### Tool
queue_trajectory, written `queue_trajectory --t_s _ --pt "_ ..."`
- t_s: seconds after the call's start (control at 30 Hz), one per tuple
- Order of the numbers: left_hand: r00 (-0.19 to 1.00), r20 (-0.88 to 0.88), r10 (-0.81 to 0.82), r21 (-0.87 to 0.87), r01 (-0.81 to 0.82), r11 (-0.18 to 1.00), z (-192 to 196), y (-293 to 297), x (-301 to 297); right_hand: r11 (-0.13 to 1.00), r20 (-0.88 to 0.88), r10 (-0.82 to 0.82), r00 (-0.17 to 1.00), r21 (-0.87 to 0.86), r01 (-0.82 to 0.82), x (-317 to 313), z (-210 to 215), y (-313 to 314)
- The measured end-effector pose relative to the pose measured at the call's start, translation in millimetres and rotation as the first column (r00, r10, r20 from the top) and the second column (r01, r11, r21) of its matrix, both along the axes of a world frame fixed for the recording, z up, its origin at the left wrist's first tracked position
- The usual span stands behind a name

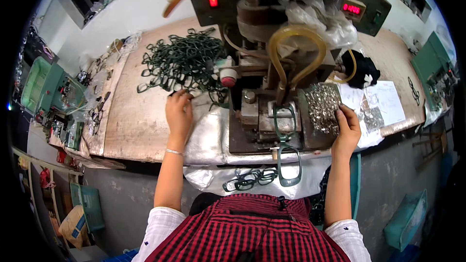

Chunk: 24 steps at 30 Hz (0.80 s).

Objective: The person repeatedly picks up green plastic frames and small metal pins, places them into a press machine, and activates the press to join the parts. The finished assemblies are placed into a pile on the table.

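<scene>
A heap of dark green eyeglass frames lies on the table at the left. At its near edge is my left hand, fingers bent and drawn together by the closest frames; what they hold, if anything, is unclear. My right hand is at the right edge of a pile of small shiny metal pieces, fingertips pinched together among them. Any piece between those fingers is too small to make out. Between my hands, one eyeglass frame stands with one rim at the press fixture and the other hanging toward me.
The press rises ahead, with a yellow hose looping down and a red button on its left. Several finished-looking frames lie on plastic near my lap. Paper sheets are at the right; a teal bin sits on the floor.
</scene>
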State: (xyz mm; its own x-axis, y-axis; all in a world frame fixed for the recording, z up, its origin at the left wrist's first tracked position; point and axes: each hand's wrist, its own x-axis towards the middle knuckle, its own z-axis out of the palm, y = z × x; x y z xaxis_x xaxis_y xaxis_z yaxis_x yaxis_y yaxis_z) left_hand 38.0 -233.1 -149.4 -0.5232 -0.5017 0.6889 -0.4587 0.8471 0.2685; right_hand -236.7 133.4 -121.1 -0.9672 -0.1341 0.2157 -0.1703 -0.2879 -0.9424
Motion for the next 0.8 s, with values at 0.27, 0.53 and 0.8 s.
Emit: queue_trajectory --t_s 0.27,0.53,0.8 --pt "0.703 -0.707 0.074 0.493 0.415 0.765 33.7 42.6 -19.2 0.984 -0.054 0.154 0.987 0.103 -0.148 23.6 39.9 -39.8" --pt "0.204 -0.946 -0.252 0.075 0.893 0.444 144.9 133.6 -34.5 0.887 -0.086 0.462 0.883 0.022 -0.462 72.8 90.8 -72.9" --pt "0.236 -0.863 -0.447 0.014 0.895 0.446 181.6 139.9 -67.2 0.857 0.034 0.501 0.865 -0.155 -0.491 90.9 106.4 -78.2"
